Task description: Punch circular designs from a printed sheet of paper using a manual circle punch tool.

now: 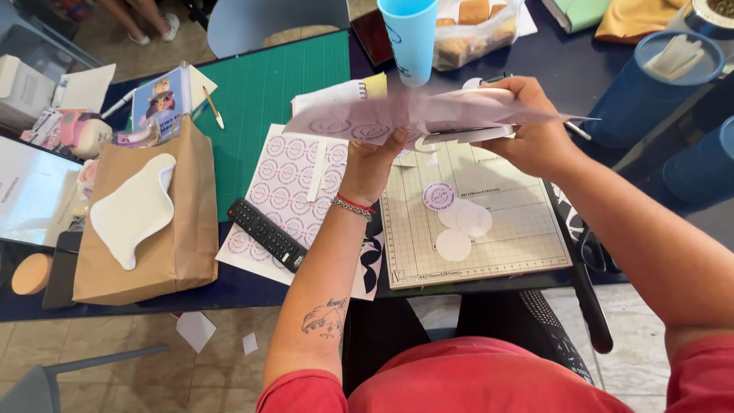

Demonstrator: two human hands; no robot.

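My left hand (372,164) grips the near edge of a pale pink paper sheet (359,122) printed with round labels, held up above the table. My right hand (531,126) pinches the same sheet at its right end, with scissor handles partly visible under the fingers. Below the sheet lies a beige gridded cutting mat (505,245) with three cut paper circles (457,222) on it. A second sheet of round labels (287,183) lies flat to the left.
A black remote (267,234) rests on the label sheet. A brown paper bag (164,237) with a white cut shape lies at the left. Beyond it is a green cutting mat (267,99). A blue cup (410,38), a clear box of baked pieces (474,30) and blue tubs (650,84) stand at the back.
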